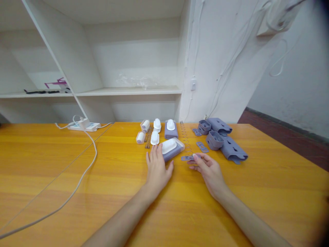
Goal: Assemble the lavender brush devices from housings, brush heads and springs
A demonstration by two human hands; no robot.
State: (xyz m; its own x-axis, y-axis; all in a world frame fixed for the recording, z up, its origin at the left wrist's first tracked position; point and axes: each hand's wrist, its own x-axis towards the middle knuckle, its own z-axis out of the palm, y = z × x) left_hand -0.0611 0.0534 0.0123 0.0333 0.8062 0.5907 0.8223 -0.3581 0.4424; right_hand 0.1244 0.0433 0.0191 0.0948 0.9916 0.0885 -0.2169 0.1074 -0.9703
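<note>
My right hand pinches a small flat purple-grey plastic plate by its right end, just above the table. My left hand lies with fingers stretched and thumb apart, its fingertips at the left edge of a purple-grey box-like part with a white, clear-rimmed top; I cannot tell whether they press on it. Behind that part stands a similar purple part with a white cap. White ribbed caps sit just beyond my left fingers. A long thin coil spring stretches away beyond the plate.
Purple housings and cup-like parts stand at the right, beside loose flat plates. White rollers in clear covers and dark springs lie further left. A power strip and its cable occupy the table's left.
</note>
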